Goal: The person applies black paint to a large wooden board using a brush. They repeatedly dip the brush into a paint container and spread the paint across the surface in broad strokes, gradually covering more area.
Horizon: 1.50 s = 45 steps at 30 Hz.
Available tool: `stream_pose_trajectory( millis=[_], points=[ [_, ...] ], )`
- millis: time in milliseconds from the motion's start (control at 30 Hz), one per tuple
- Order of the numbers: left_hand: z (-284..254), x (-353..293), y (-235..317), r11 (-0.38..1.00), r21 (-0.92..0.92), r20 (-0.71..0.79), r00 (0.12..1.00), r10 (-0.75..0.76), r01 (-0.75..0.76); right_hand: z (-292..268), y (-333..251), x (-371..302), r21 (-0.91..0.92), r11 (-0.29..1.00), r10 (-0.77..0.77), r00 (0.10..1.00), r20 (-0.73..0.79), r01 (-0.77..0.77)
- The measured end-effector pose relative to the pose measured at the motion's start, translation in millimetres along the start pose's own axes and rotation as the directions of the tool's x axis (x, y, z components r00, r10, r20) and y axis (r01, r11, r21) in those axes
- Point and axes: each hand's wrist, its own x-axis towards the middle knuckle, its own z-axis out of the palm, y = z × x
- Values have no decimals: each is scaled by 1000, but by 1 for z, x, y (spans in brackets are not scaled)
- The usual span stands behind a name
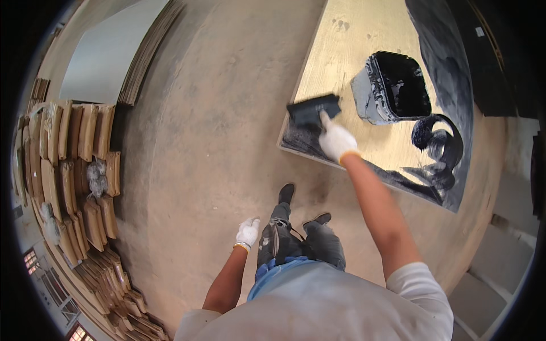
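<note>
My right hand [338, 142], in a white glove, grips a wide, flat black spreader [314, 108] with the index finger stretched along it. The spreader rests at the near left corner of a pale wood-grained board [327, 68], where black coating covers the surface. A square bucket [369, 96] of glossy black liquid stands on the board, its rim and side smeared. Wet black swirls [441, 142] lie right of the bucket. My left hand [247, 233], also gloved in white, hangs beside my leg with loose fingers and nothing visible in it.
Stacks of brown paper-wrapped slabs [68, 136] stand along the left. Beyond them lies a pile of sheets with a pale grey top [108, 51]. Dark panels [489, 57] are at the right edge. My shoes [286, 193] are on the concrete floor [210, 113] near the board.
</note>
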Motion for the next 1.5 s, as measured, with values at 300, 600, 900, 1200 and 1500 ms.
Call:
stream_pose_trajectory(
  millis=[300, 600, 900, 1200, 1500],
  points=[
    [-7, 6, 32, 994, -110, -22, 1000, 6, -8, -14, 3, -11, -103, 991, -77, 994, 79, 85],
    [9, 17, 28, 988, -121, 23, 995, 97, -94, -51, 0, 96, 126, 988, 114, 976, -184, -91],
    [8, 26, 29, 996, -54, 67, 995, 73, -69, 1, 106, -97, 8, 975, 217, 963, 162, -221],
    [8, -5, 234, 962, -235, 25, 988, 150, -140, 1, 157, -106, 219, 936, 262, 961, 92, -276],
    [115, -5, 497, 445, -884, 353, 826, 440, 140, -13, 283, -123, 160, 976, 147, 989, 20, -148]
  ],
)
